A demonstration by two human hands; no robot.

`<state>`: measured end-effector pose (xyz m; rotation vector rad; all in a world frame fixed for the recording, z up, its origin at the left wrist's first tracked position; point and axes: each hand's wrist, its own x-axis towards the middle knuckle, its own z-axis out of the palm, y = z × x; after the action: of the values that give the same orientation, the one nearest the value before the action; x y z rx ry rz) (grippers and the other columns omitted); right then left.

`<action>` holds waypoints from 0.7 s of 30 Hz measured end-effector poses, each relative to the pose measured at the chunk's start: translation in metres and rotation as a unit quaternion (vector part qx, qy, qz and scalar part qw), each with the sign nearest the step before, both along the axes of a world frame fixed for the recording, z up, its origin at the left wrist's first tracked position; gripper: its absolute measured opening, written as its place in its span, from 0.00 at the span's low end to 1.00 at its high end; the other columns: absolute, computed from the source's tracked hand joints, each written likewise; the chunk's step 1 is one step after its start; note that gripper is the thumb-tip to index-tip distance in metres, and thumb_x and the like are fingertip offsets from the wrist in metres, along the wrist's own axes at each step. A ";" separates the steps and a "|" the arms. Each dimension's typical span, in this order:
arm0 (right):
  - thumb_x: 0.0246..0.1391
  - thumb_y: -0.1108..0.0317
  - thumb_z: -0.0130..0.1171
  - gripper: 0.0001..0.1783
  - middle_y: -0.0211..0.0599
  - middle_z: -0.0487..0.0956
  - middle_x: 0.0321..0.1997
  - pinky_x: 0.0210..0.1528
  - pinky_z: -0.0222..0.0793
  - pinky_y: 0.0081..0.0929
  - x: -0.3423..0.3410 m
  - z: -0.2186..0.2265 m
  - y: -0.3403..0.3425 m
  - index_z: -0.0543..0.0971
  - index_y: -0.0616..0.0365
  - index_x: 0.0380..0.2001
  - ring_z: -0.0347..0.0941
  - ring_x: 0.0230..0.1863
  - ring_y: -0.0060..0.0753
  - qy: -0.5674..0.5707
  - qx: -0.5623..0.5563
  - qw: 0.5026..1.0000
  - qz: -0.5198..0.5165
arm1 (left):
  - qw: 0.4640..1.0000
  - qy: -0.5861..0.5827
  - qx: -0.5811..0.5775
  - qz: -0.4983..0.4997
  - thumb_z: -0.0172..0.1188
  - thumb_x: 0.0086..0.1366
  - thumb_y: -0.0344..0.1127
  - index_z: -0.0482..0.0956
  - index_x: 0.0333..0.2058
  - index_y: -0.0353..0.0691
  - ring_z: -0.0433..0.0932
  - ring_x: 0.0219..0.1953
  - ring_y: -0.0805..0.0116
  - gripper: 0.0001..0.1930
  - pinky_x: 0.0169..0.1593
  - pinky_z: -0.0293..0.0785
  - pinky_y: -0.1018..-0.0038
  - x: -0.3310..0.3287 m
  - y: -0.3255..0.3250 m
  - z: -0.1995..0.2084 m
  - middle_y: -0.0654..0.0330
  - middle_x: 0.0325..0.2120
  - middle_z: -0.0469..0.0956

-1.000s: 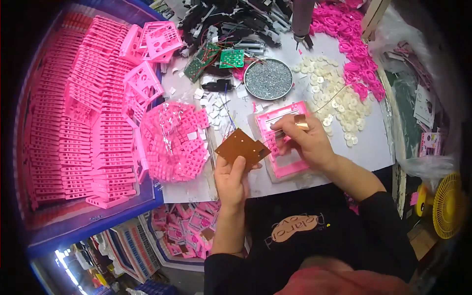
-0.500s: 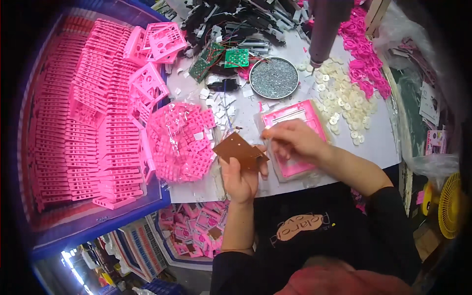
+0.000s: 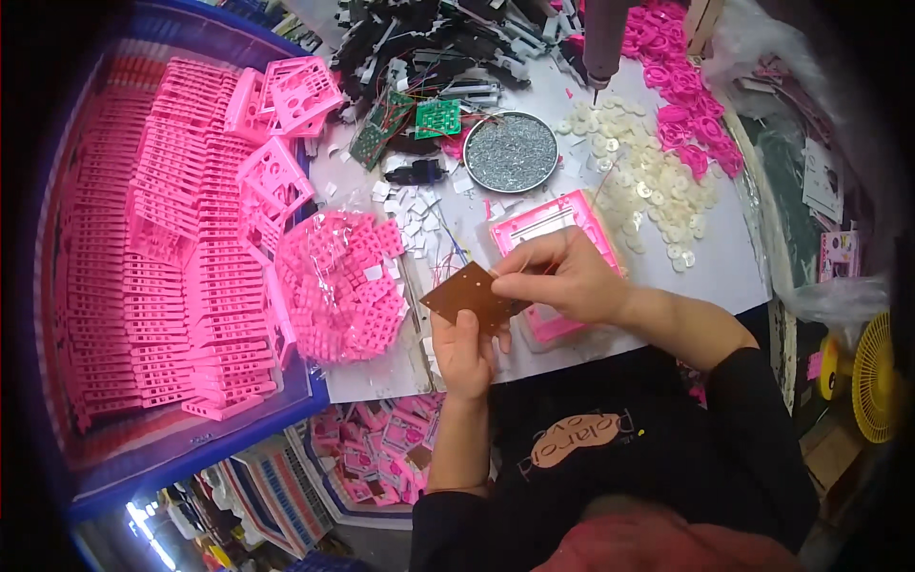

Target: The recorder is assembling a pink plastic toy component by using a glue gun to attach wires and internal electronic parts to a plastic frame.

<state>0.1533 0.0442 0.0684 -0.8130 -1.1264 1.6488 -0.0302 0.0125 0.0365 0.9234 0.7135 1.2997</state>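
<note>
For close work at the edge of the brown board (image 3: 474, 294), steadiness from the left hand (image 3: 464, 357) probably matters most: its grip is closed on the board's near side, thumb laid across the face and fingers curled beneath. Light pressure close to the rim should be enough, and would leave the far side free for the right hand (image 3: 577, 276). That hand's fingertips and thumb meet at the board's right upper edge; whether its grip pinches the board or some small part there, I cannot tell. Care seems due with the thin wires (image 3: 456, 250) beside the board's upper left, which could snag if it were turned sharply. The board is held tilted above the surface (image 3: 729, 272), just left of the pink case (image 3: 583, 214). The left forearm rises nearly upright from below; the right slants in from the lower right, its hand partly covering the case.
</note>
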 end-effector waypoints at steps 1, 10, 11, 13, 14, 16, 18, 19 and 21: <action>0.62 0.69 0.62 0.14 0.26 0.79 0.25 0.25 0.64 0.16 -0.001 -0.004 -0.006 0.82 0.63 0.49 0.69 0.24 0.11 -0.005 -0.007 0.999 -0.039 | 1.000 0.013 0.008 0.003 0.46 0.77 0.40 0.60 0.61 0.40 0.80 0.30 0.66 0.19 0.22 0.73 0.77 0.000 0.000 0.000 0.52 0.41 0.78; 0.61 0.65 0.64 0.11 0.27 0.73 0.19 0.15 0.53 0.17 0.082 -0.017 -0.097 0.78 0.59 0.28 0.61 0.14 0.15 0.120 -0.314 0.931 -0.144 | 0.988 0.136 0.060 -0.029 0.47 0.76 0.36 0.64 0.54 0.30 0.80 0.31 0.65 0.16 0.33 0.80 0.70 -0.011 -0.030 -0.003 0.45 0.39 0.80; 0.60 0.64 0.65 0.11 0.27 0.73 0.18 0.14 0.52 0.18 0.109 -0.018 -0.113 0.78 0.59 0.28 0.60 0.13 0.16 0.085 -0.332 0.933 -0.116 | 0.985 0.155 0.060 -0.044 0.48 0.76 0.34 0.65 0.54 0.29 0.80 0.32 0.65 0.15 0.35 0.80 0.70 -0.016 -0.037 -0.003 0.45 0.39 0.80; 0.60 0.61 0.64 0.13 0.32 0.71 0.26 0.22 0.51 0.23 0.164 -0.003 -0.139 0.75 0.59 0.34 0.58 0.22 0.23 -0.080 -0.328 0.941 -0.041 | 0.976 0.195 0.055 -0.084 0.48 0.75 0.31 0.66 0.52 0.28 0.80 0.33 0.65 0.13 0.39 0.79 0.70 -0.023 -0.046 -0.001 0.46 0.38 0.80; 0.60 0.60 0.64 0.14 0.34 0.70 0.30 0.27 0.51 0.25 0.184 0.010 -0.147 0.74 0.60 0.37 0.58 0.26 0.27 -0.201 -0.288 0.936 0.002 | 0.958 0.245 0.077 -0.126 0.49 0.74 0.27 0.70 0.48 0.30 0.80 0.33 0.65 0.09 0.40 0.78 0.69 -0.026 -0.041 0.006 0.49 0.36 0.81; 0.59 0.57 0.64 0.19 0.39 0.68 0.37 0.35 0.50 0.31 0.195 0.041 -0.146 0.72 0.60 0.43 0.56 0.35 0.34 -0.396 -0.094 0.913 0.030 | 0.938 0.281 0.140 -0.150 0.55 0.68 0.24 0.77 0.43 0.33 0.81 0.32 0.60 0.07 0.39 0.77 0.69 -0.022 -0.036 0.006 0.51 0.34 0.82; 0.59 0.55 0.64 0.24 0.43 0.66 0.45 0.44 0.50 0.36 0.176 0.062 -0.124 0.70 0.60 0.49 0.54 0.44 0.42 -0.474 0.148 0.867 0.041 | 0.910 0.313 0.185 -0.199 0.62 0.62 0.23 0.81 0.41 0.38 0.81 0.32 0.50 0.09 0.37 0.76 0.65 -0.016 -0.031 0.006 0.52 0.31 0.80; 0.59 0.53 0.64 0.27 0.46 0.65 0.49 0.48 0.50 0.38 0.159 0.070 -0.107 0.69 0.60 0.52 0.53 0.49 0.46 -0.483 0.249 0.837 0.061 | 0.900 0.312 0.208 -0.221 0.63 0.61 0.24 0.81 0.42 0.38 0.81 0.32 0.49 0.09 0.38 0.77 0.64 -0.011 -0.029 0.008 0.52 0.31 0.80; 0.59 0.51 0.64 0.33 0.50 0.63 0.57 0.57 0.49 0.44 0.124 0.064 -0.079 0.67 0.60 0.58 0.51 0.58 0.53 -0.449 0.386 0.798 0.117 | 0.874 0.322 0.261 -0.255 0.64 0.60 0.24 0.81 0.42 0.39 0.81 0.34 0.49 0.11 0.38 0.77 0.63 -0.003 -0.027 0.015 0.51 0.32 0.81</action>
<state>0.2768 -0.0346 0.1320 -0.9149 -2.4289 0.7363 -0.0331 -0.0141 0.0520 1.8991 0.5527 0.6915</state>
